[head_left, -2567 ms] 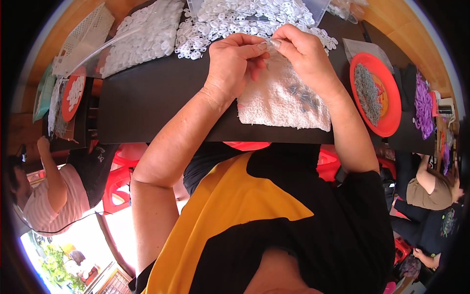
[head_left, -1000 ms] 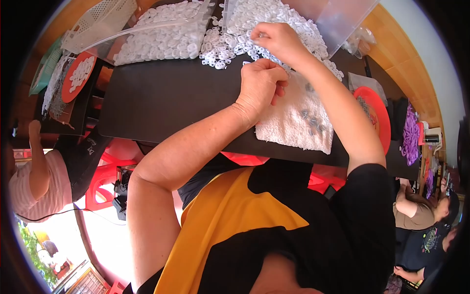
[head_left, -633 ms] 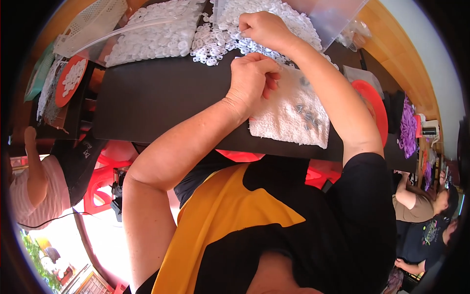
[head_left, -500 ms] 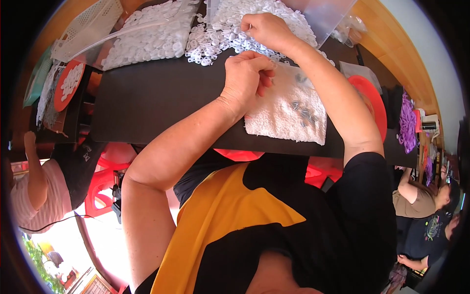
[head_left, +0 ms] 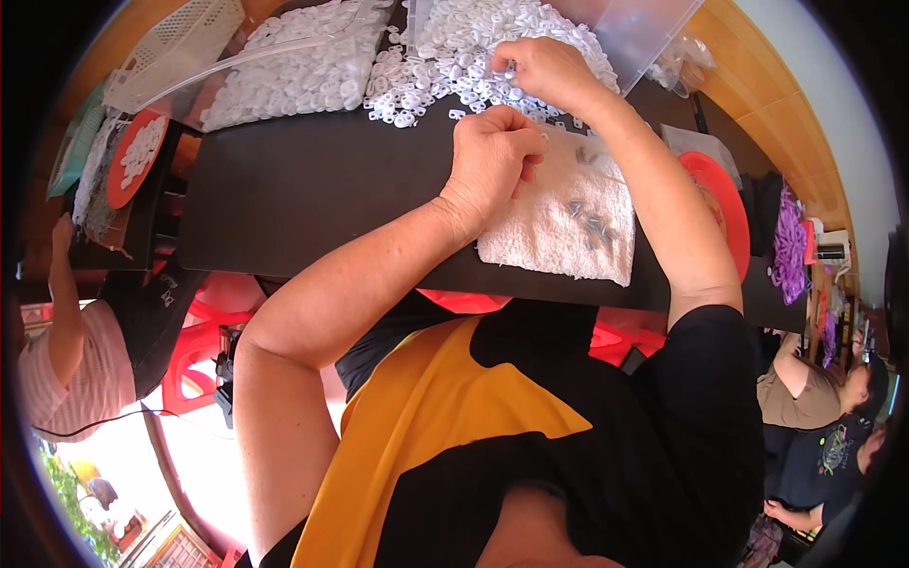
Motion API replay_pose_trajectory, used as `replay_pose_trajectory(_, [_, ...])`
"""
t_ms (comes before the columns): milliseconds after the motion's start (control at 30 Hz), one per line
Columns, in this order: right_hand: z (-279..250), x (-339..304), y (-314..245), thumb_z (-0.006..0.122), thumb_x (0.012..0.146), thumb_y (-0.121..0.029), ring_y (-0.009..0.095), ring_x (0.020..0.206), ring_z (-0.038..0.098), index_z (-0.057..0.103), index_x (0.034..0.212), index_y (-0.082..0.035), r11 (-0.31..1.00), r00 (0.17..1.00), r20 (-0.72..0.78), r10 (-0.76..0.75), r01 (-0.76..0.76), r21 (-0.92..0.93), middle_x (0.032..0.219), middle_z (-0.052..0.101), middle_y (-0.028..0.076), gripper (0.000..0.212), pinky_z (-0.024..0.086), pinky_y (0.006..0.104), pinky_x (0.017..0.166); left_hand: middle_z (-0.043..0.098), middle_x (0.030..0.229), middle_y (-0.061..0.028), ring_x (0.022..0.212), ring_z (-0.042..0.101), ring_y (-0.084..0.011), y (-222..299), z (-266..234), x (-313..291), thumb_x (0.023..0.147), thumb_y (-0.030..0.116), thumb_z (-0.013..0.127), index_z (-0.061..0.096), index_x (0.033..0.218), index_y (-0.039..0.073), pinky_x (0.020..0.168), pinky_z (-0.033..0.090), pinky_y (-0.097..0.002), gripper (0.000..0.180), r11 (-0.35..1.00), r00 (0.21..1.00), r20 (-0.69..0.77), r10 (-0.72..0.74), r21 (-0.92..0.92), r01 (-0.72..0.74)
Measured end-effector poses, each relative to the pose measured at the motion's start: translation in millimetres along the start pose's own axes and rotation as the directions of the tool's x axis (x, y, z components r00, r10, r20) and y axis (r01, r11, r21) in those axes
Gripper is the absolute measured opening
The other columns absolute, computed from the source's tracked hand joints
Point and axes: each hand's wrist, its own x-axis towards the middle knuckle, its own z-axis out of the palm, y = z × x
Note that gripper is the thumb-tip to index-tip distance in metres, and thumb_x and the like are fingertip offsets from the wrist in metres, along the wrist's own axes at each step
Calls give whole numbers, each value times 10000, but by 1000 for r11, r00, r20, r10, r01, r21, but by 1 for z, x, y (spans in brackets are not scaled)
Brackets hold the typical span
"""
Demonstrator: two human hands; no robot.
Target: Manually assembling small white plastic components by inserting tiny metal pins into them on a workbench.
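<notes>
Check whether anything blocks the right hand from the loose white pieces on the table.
Nothing visible does. The right hand is at the loose white pieces. The clear bin's side wall stands to its right; the left hand is nearer the body.

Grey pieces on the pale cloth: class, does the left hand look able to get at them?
Probably yes: from the left hand, nothing visible blocks the way across the cloth to the grey pieces; the right forearm passes to their right.
</notes>
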Motion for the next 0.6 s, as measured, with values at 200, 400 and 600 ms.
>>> replay_pose_trajectory(200, [-17, -10, -6, 646, 748, -171, 265, 774, 634, 663, 900, -125, 992, 992, 7, 126, -125, -26, 810, 658, 69, 160, 480, 390, 673, 596, 663, -53, 498, 515, -99, 2, -1, 0, 768, 61, 637, 620, 792, -9, 386, 364, -240, 75, 1000, 1000, 5, -10, 1, 10])
replay_pose_trajectory(400, [-6, -21, -10, 616, 774, -212, 291, 840, 619, 641, 868, -86, 990, 988, 111, 103, -91, -108, 882, 657, 77, 160, 476, 411, 726, 603, 667, -72, 493, 517, -109, 2, 0, 0, 773, 57, 636, 620, 808, -15, 388, 371, -244, 82, 1000, 1000, -13, -6, 4, 6])
replay_pose_trajectory(600, [-7, -36, 8, 646, 770, -123, 265, 806, 635, 660, 894, -65, 992, 995, -66, 74, -67, 111, 858, 664, 80, 138, 495, 345, 728, 600, 679, -92, 493, 523, -141, 1, -4, 9, 790, 53, 624, 615, 825, -22, 409, 385, -253, 82, 990, 999, 7, -34, -136, 34])
